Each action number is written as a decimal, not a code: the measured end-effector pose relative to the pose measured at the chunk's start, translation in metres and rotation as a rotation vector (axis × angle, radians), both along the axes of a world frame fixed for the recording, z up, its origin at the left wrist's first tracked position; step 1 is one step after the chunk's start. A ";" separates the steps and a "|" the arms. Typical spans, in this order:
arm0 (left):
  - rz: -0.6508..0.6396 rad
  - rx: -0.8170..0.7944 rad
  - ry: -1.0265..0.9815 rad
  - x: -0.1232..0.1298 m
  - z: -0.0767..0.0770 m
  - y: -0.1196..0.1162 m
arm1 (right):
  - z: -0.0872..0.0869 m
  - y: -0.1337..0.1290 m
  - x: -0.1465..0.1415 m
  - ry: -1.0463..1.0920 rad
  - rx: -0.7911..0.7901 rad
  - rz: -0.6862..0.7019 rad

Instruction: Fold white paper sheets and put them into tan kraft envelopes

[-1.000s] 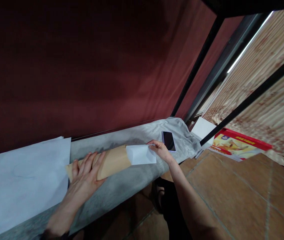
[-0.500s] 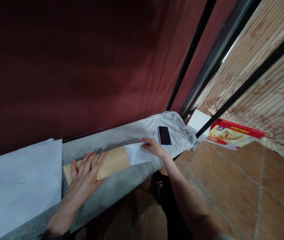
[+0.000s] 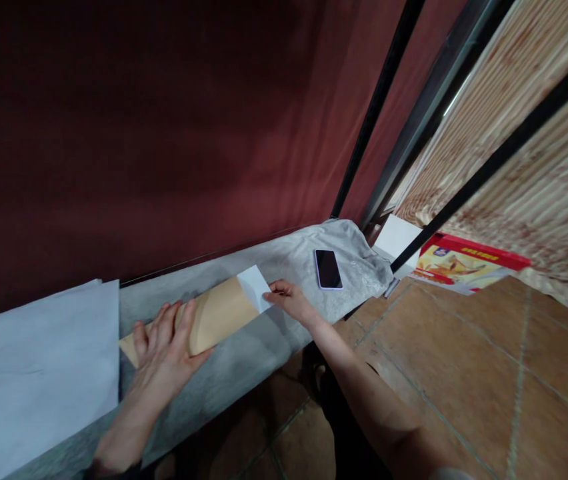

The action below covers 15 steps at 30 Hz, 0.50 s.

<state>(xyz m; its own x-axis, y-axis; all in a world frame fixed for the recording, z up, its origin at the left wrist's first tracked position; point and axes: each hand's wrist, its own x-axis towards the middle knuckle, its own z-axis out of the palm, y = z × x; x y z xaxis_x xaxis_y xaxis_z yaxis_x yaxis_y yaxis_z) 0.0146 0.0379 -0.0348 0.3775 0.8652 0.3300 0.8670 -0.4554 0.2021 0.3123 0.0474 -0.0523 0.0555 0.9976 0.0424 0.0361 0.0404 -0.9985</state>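
A tan paper envelope (image 3: pixel 221 317) lies slantwise on the grey cloth, its mouth toward the right. From that end sticks out a folded white sheet of paper (image 3: pixel 254 283), the rest of it hidden inside. My left hand (image 3: pixel 164 347) rests over the left part of the envelope, fingers spread and pressing it down. At the paper's outer edge, the thumb and fingers of my right hand (image 3: pixel 287 300) are closed in a pinch on it.
A grey cloth (image 3: pixel 244 373) covers the long narrow bench against a dark red wall. On it are a phone (image 3: pixel 329 269) at right and large white sheets (image 3: pixel 39 373) at left. Black poles (image 3: pixel 494 160) slant down nearby; a red and yellow box (image 3: pixel 464 263) lies on the tiled floor.
My right hand has moved left with the white paper, and less of it shows outside the envelope. The envelope's right end has tilted upward slightly; my left hand stays on it.
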 end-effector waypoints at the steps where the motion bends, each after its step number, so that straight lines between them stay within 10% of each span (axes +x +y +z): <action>1: -0.007 0.007 -0.009 0.001 -0.001 0.000 | -0.002 0.000 -0.003 -0.017 0.007 0.011; 15: -0.087 0.060 -0.017 0.003 -0.004 0.005 | -0.005 -0.003 -0.020 0.057 -0.038 0.141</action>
<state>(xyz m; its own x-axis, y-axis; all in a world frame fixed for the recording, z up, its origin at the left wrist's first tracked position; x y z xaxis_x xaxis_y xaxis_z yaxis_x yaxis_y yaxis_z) 0.0180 0.0427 -0.0391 0.4447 0.8079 0.3868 0.8202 -0.5408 0.1866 0.2925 0.0447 -0.0571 -0.0843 0.9964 0.0052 -0.0243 0.0032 -0.9997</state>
